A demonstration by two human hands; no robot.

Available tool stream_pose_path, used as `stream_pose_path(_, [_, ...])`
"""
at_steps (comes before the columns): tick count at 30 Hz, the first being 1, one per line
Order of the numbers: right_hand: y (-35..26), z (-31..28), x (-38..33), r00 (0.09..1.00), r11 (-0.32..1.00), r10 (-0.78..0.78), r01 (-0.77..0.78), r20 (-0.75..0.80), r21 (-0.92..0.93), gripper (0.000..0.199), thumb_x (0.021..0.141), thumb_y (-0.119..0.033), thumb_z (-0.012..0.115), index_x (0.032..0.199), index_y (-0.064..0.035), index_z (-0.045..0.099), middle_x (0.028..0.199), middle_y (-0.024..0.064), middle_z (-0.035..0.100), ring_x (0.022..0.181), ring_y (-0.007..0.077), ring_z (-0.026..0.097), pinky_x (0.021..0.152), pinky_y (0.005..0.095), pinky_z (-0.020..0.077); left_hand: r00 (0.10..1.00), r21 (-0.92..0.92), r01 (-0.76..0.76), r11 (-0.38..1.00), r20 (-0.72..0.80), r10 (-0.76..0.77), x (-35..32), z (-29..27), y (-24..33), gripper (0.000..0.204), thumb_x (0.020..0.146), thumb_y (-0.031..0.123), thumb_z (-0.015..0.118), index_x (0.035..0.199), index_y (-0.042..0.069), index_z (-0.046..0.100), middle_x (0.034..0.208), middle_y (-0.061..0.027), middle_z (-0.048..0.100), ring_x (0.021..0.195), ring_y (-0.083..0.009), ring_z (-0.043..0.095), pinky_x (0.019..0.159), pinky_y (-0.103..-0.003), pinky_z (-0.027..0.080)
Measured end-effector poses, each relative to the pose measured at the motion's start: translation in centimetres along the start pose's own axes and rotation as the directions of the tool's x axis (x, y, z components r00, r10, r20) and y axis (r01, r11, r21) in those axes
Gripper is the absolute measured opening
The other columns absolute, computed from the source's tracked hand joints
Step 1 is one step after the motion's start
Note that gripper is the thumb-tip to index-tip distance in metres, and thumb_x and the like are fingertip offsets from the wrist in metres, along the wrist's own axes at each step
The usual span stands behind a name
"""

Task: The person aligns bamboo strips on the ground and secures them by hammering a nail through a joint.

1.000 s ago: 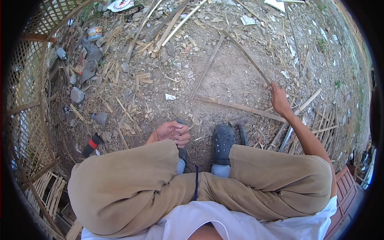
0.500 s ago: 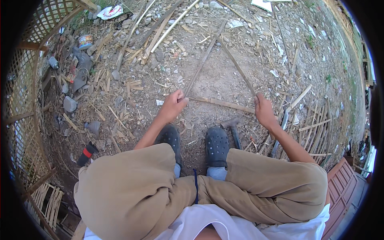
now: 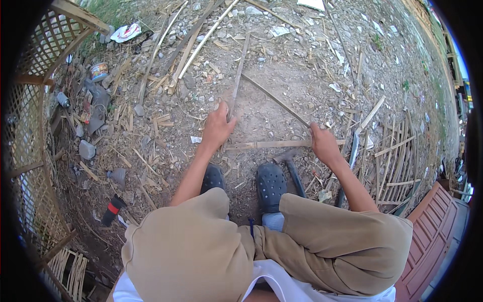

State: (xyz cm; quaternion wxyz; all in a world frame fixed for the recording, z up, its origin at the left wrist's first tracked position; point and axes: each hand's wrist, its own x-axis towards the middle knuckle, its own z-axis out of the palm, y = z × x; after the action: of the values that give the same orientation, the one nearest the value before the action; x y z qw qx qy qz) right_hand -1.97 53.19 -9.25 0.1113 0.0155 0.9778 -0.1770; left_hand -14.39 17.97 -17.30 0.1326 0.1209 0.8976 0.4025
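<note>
My left hand (image 3: 217,125) is closed around a thin bamboo strip (image 3: 240,68) that runs away from me over the dirt. In my right hand (image 3: 325,145) I grip the near end of a second bamboo strip (image 3: 276,101), which slants up to the left; its far end lies close beside the first strip, below that strip's tip. A third bamboo strip (image 3: 271,144) lies crosswise between my hands, its right part passing by my right fingers. A hammer (image 3: 295,173) with a dark handle rests beside my right clog (image 3: 271,186).
A long blade (image 3: 355,150) lies right of my right hand, near a slatted bamboo panel (image 3: 395,158). A black-and-red cylinder (image 3: 112,210) and a grey stone (image 3: 87,149) are at left, before a wooden lattice (image 3: 31,126). Long bamboo strips (image 3: 205,39) lie farther off.
The left strip has swung more upright, and the right strip's far end has slid down from the left strip's tip. The crosswise strip now lies more level. My view has shifted somewhat.
</note>
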Motion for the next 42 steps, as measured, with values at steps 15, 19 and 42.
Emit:
stream_pose_path(15, [7.7,2.7,5.6,0.995,0.992,0.095,-0.098,-0.042,-0.076,0.033,0.098,-0.001,0.05,0.131,-0.0027,0.047,0.09,0.0347,0.068,0.088,0.0591,0.065,0.078,0.0648,0.0516,0.97,-0.197,0.041,0.98,-0.226,-0.087,-9.3,1.5,-0.4,0.028,0.088,0.009,0.072,0.088,0.0,0.046,0.068,-0.0198,0.05,0.061,-0.0381,0.051,0.06,-0.049,0.043])
stream_pose_path(19, [10.1,2.1,6.0,0.976,0.982,0.172,-0.181,-0.133,-0.059,0.03,0.099,-0.002,0.048,0.13,-0.0024,0.048,0.09,0.036,0.067,0.09,0.0594,0.065,0.079,0.0656,0.0505,0.973,-0.169,0.053,0.984,-0.211,-0.088,-9.1,1.5,-0.5,0.028,0.088,0.008,0.071,0.088,0.0,0.045,0.068,-0.0196,0.05,0.06,-0.036,0.051,0.059,-0.047,0.043])
stream_pose_path(42, [0.8,4.8,13.9,0.994,1.0,0.007,-0.007,-0.105,0.003,0.017,0.103,-0.005,0.045,0.118,0.0019,0.05,0.09,0.0383,0.067,0.09,0.0596,0.067,0.081,0.0674,0.0526,0.983,-0.224,0.056,0.973,-0.16,-0.093,-8.9,1.5,-0.8,0.027,0.088,0.008,0.07,0.089,-0.002,0.045,0.072,-0.0215,0.051,0.063,-0.0375,0.05,0.062,-0.046,0.045])
